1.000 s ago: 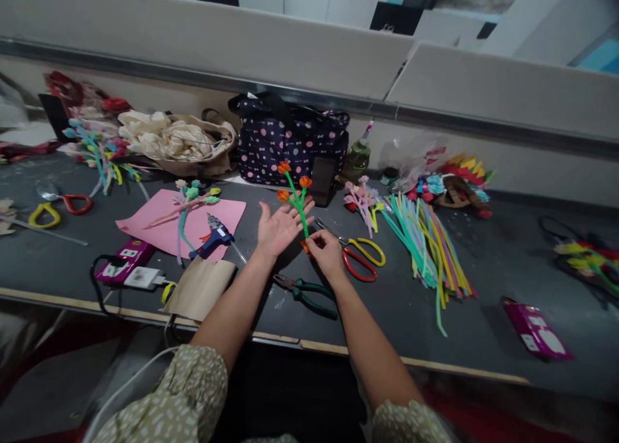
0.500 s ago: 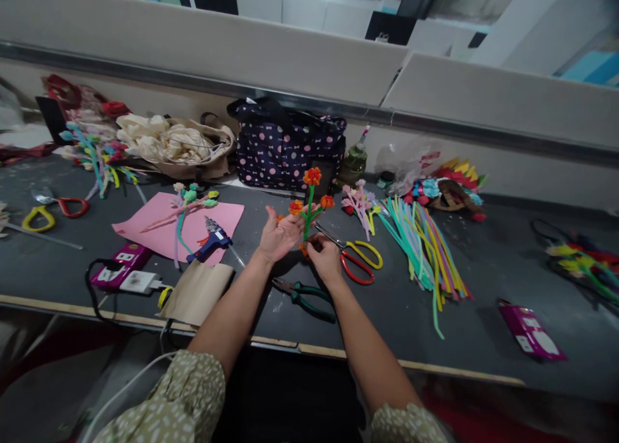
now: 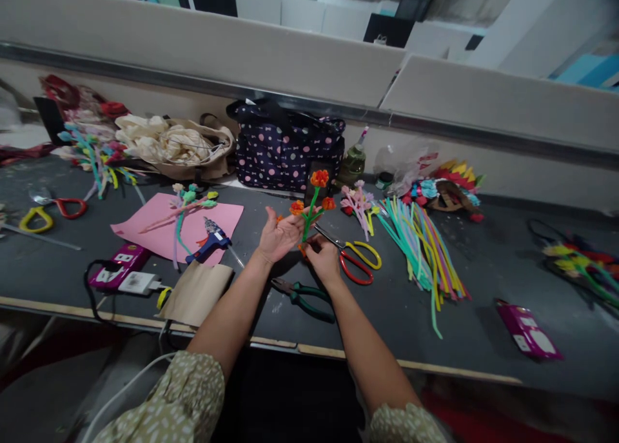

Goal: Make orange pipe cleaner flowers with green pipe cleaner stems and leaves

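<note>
A pipe-cleaner flower (image 3: 308, 220) with a green stem and several orange-red blooms stands upright between my hands. My right hand (image 3: 323, 257) pinches it low down, near an orange bit at the base. Behind the stem, my left hand (image 3: 283, 235) is spread with the palm up and the thumb raised; whether it touches the flower I cannot tell. Scissors (image 3: 355, 256) with one red and one yellow handle lie just right of my right hand. Below my hands, green-handled pliers (image 3: 304, 296) rest on the dark table (image 3: 387, 330).
Pipe cleaners (image 3: 425, 256) lie in a bundle at right, beside small pink flowers (image 3: 356, 204). A blue glue gun (image 3: 211, 240) rests on pink paper (image 3: 140, 220), near a purple power strip (image 3: 120, 265). A dotted bag (image 3: 287, 146) stands at the back.
The flower's top has tilted slightly to the right. Both hands have stayed nearly where they were.
</note>
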Available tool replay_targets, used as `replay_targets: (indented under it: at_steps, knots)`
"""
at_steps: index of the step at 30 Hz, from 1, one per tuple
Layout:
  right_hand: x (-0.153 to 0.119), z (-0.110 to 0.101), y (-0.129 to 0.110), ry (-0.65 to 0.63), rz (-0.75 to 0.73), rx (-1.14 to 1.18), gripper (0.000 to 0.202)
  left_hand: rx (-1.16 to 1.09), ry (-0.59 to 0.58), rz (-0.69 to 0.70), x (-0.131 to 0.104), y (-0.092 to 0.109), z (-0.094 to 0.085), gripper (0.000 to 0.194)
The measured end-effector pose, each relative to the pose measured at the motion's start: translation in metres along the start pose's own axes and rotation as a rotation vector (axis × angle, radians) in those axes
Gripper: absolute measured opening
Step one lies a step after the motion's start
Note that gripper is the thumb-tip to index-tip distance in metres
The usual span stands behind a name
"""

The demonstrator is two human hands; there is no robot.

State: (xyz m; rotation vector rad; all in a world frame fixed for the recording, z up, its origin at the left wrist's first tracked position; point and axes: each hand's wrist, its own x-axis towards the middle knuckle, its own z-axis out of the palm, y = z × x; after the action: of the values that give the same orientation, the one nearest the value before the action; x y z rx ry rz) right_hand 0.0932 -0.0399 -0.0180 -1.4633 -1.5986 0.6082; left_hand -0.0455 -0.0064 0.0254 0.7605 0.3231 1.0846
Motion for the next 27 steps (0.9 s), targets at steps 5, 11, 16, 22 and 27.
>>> replay_targets:
  at_steps: [5,11,16,22,27]
  knots:
    - [0.000,0.000,-0.002,0.024,0.002,0.039,0.016,-0.007,-0.008,-0.004,-0.001,0.002,0.005,0.080]
    - [0.001,0.001,-0.002,0.085,0.030,0.033,0.016,0.109,0.005,0.074,0.002,-0.007,0.003,0.048]
    - [0.001,-0.001,-0.005,0.069,0.010,0.046,0.016,0.481,0.159,0.181,0.010,-0.018,-0.010,0.025]
    - [0.033,-0.051,0.012,0.197,0.110,-0.016,0.023,0.518,0.318,0.244,0.014,-0.019,-0.018,0.023]
    - [0.081,-0.102,0.060,0.328,0.266,-0.441,0.019,0.535,0.358,0.277,0.016,-0.020,-0.024,0.024]
